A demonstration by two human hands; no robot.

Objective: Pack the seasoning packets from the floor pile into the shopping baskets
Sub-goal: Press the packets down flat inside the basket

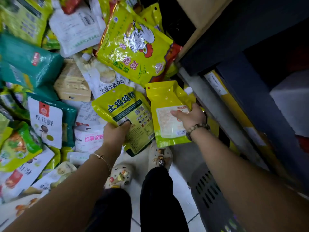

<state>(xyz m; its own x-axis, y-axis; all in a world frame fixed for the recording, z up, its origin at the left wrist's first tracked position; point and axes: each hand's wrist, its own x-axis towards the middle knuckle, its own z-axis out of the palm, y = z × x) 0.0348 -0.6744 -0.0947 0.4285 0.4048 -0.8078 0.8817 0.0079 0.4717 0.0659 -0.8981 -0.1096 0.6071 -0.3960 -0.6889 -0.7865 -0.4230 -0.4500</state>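
My left hand (115, 133) grips a yellow-green packet (127, 111) with a dark label by its near edge, thumb on top and fingers curled underneath. My right hand (190, 117) holds a plain yellow packet (167, 97) with a white label, thumb laid across the label and fingers wrapped round its right edge. The two packets sit side by side between my hands, their edges close together. Just beyond both hands lies a large hen-printed packet (135, 46) on top of the floor pile (71, 81), which spreads out to the left of my left hand. Under my right forearm stands a dark slotted basket (207, 190); I cannot tell what is in it.
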